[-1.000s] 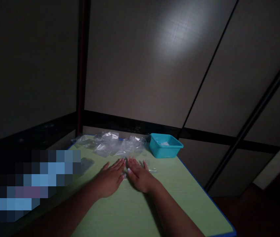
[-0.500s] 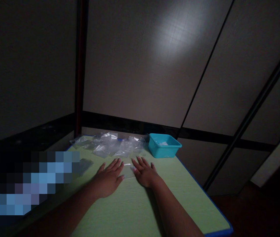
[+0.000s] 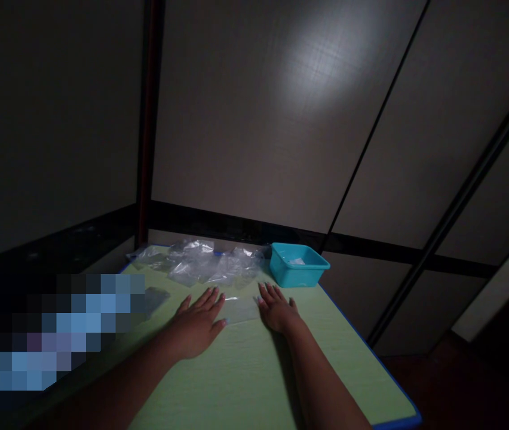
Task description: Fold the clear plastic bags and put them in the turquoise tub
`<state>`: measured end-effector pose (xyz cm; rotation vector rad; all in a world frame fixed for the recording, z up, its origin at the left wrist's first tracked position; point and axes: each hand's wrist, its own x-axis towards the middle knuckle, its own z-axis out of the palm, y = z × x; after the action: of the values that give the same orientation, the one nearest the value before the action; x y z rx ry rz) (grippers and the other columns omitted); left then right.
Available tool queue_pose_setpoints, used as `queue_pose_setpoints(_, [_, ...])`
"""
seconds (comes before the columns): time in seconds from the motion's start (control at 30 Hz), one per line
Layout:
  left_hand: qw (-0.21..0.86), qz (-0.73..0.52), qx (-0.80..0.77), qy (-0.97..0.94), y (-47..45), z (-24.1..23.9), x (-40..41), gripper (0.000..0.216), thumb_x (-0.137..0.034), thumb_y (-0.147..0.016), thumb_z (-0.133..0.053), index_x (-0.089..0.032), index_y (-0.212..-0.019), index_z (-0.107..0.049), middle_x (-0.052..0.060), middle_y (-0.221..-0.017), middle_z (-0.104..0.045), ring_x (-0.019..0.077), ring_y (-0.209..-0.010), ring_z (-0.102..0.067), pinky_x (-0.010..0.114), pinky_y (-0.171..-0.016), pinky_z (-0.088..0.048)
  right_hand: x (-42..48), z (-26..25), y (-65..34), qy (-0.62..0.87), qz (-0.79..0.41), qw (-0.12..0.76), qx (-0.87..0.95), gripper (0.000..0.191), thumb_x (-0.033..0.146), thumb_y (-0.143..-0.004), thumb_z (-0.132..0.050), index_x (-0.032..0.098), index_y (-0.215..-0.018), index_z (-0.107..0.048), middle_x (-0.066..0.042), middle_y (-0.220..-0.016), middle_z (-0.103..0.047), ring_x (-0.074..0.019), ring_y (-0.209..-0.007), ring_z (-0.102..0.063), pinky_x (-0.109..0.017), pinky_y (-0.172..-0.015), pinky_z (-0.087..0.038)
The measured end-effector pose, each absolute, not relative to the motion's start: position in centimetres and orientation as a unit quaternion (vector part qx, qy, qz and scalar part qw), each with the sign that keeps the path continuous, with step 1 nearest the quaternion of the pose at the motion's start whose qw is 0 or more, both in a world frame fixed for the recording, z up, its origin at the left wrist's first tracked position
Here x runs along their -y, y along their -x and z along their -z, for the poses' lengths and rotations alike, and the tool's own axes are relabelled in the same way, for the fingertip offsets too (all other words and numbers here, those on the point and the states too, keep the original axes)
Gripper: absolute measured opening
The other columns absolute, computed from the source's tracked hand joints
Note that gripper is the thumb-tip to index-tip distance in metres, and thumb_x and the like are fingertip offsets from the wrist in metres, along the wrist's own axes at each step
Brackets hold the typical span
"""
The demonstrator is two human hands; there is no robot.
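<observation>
A clear plastic bag (image 3: pixel 242 310) lies flat on the light green table (image 3: pixel 218 388), between my two hands. My left hand (image 3: pixel 198 322) rests palm down with fingers spread, its fingertips and thumb over the bag's left side. At the bag's right edge is my right hand (image 3: pixel 278 307), also palm down and open, the fingers pointing away from me. Neither hand grips anything. Beyond them, a loose heap of crinkled clear plastic bags (image 3: pixel 209 266) spreads along the far end of the table.
A turquoise plastic basket (image 3: pixel 301 276) stands at the far right corner, with something whitish inside. Another flat clear bag (image 3: pixel 156 298) lies left of my left hand, beside a pixelated area. Dark-trimmed panels (image 3: pixel 245 119) rise behind the table, whose edge is blue.
My right hand has slid to the right, uncovering more of the flat bag. My left hand has stayed in place.
</observation>
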<state>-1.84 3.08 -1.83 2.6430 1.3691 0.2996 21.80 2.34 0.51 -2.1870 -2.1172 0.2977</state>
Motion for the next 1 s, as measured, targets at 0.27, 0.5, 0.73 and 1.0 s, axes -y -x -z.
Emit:
queue_pose_setpoints(0.27, [0.076, -0.138, -0.402, -0.902, 1.9, 0.2, -2.1, 0.057, -0.05, -0.085, -0.03, -0.028, -0.136, -0.019, 0.003, -0.144, -0.007, 0.0215, -0.132, -0.004, 0.052, -0.102, -0.009, -3.2, 0.8, -23.5, 0.721, -0.11, 0.19, 0.657, 0.058, 0.048, -0.086, -0.025, 0.021, -0.137, -0.016, -0.008, -0.143, -0.014, -0.025, -0.129, -0.014, -0.056, -0.097, -0.012])
queue_pose_setpoints(0.5, [0.132, -0.11, -0.288, -0.942, 1.9, -1.1, -1.4, 0.055, -0.051, -0.081, -0.041, -0.034, -0.131, -0.028, 0.004, -0.143, -0.015, 0.0229, -0.131, -0.012, 0.052, -0.102, -0.008, -4.1, -0.3, -24.0, 0.688, -0.071, 0.354, 0.63, 0.055, 0.054, -0.085, -0.023, 0.014, -0.088, -0.061, -0.013, -0.092, -0.062, -0.0242, -0.089, -0.055, -0.034, -0.078, -0.039])
queue_pose_setpoints(0.73, [0.161, -0.103, -0.28, -0.941, 2.1, -0.8, -1.3, 0.055, -0.053, -0.081, -0.041, -0.035, -0.131, -0.027, 0.005, -0.142, -0.017, 0.0236, -0.13, -0.015, 0.053, -0.101, -0.01, -3.9, -0.3, -24.1, 0.795, -0.008, 0.243, 0.556, 0.037, 0.049, -0.077, -0.042, 0.018, -0.083, -0.061, -0.012, -0.091, -0.063, -0.0258, -0.086, -0.057, -0.034, -0.067, -0.04])
queue_pose_setpoints(1.0, [0.136, -0.181, -0.282, -0.932, 1.3, -1.3, -0.7, 0.045, -0.047, -0.081, -0.045, -0.033, -0.124, -0.042, 0.003, -0.135, -0.036, 0.0237, -0.124, -0.031, 0.044, -0.101, -0.02, -2.9, -1.5, -22.7, 0.817, 0.051, 0.169, 0.55, 0.034, 0.047, -0.077, -0.043, 0.019, -0.088, -0.059, -0.012, -0.098, -0.06, -0.0281, -0.096, -0.05, -0.04, -0.073, -0.038])
